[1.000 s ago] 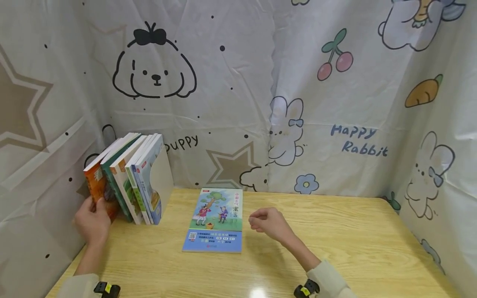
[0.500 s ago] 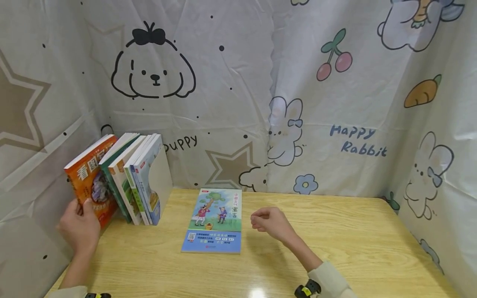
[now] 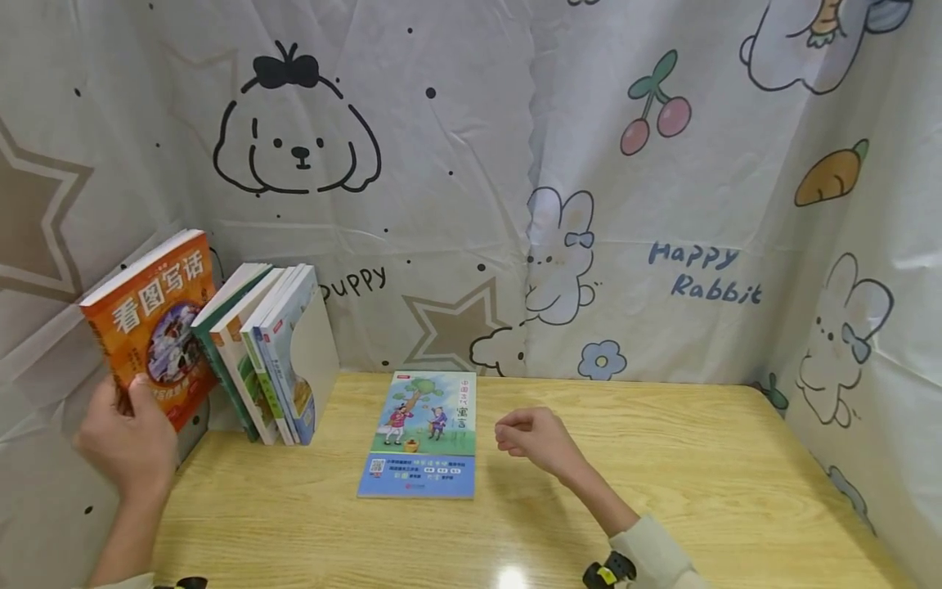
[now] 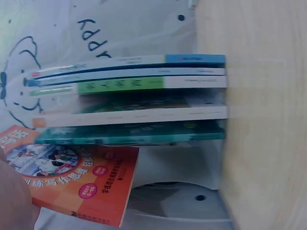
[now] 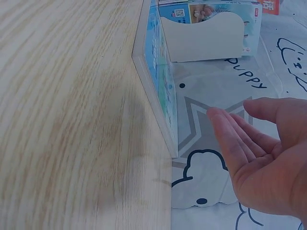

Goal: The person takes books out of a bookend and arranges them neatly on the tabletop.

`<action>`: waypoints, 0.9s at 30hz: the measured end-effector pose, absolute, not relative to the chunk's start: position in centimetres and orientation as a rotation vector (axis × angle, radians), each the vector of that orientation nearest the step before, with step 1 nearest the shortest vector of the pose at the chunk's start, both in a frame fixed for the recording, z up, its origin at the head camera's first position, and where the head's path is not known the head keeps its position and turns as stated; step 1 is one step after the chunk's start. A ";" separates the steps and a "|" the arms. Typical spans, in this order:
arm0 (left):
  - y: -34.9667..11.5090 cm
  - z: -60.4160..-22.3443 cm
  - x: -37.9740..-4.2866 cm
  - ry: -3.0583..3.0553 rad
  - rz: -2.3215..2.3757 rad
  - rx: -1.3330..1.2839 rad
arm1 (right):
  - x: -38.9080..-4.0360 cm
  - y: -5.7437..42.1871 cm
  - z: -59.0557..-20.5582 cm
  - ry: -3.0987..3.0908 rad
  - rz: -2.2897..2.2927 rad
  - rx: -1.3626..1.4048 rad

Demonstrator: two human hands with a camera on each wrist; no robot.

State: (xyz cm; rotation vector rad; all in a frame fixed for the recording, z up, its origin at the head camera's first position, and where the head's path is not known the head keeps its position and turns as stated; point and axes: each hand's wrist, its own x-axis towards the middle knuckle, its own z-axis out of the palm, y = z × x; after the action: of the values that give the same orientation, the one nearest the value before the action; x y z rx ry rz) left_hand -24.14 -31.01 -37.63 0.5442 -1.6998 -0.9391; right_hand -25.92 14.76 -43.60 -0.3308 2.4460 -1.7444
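At the left, my left hand (image 3: 131,446) pinches an orange book (image 3: 158,327) between thumb and fingers near its lower left edge. The book is tilted, front cover showing, and appears raised off the table. Right beside it, several thin books (image 3: 253,360) stand upright in a cream book holder (image 3: 324,327); their spines (image 4: 129,132) show in the left wrist view. A blue-and-green picture book (image 3: 423,433) lies flat, cover up, mid-table. Just to its right my right hand (image 3: 540,442) hovers, fingers loosely bent, holding nothing and apart from the book.
The light wooden table (image 3: 662,458) reaches to a printed cloth backdrop (image 3: 456,123) behind it. Cloth also hangs along the left and right sides. The left cloth comes close to the orange book.
My left hand has drawn the orange book out of the row, moving it left and upward, away from the green-spined book. The right hand stays nearly in place; the head view shifts slightly.
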 end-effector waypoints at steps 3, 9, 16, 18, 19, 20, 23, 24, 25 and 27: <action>-30.8 -36.7 -23.9 -1.662 -0.959 0.536 | -26.0 14.9 -43.5 2.457 -1.739 -0.326; -30.1 -35.0 -23.3 -1.607 -0.989 0.525 | -26.1 15.0 -43.6 2.452 -1.755 -0.322; -29.2 -33.2 -22.1 -1.537 -0.964 0.453 | -25.8 15.0 -43.5 2.436 -1.776 -0.306; -28.8 -32.5 -21.8 -1.517 -0.959 0.451 | -25.9 14.9 -43.5 2.435 -1.777 -0.302; -28.6 -32.2 -21.7 -1.511 -0.952 0.444 | -26.0 14.9 -43.5 2.431 -1.777 -0.299; -28.3 -31.8 -21.5 -1.504 -0.951 0.436 | -26.0 14.9 -43.5 2.426 -1.779 -0.295; -27.3 -30.6 -20.8 -1.487 -0.926 0.388 | -26.1 14.9 -43.7 2.420 -1.780 -0.295; -27.0 -30.3 -20.6 -1.482 -0.918 0.366 | -26.1 14.9 -43.7 2.418 -1.782 -0.293; -26.7 -29.9 -20.5 -1.479 -0.903 0.347 | -26.0 15.0 -43.7 2.418 -1.786 -0.292; -26.3 -29.5 -20.3 -1.465 -0.888 0.307 | -25.9 15.0 -43.7 2.418 -1.793 -0.291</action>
State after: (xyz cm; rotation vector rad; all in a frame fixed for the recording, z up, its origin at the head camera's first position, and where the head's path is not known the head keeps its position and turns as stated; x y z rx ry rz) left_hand -20.27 -26.31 -29.47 0.3068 -1.4649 -0.8877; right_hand -25.91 15.03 -43.74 -0.2913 2.4180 -1.7935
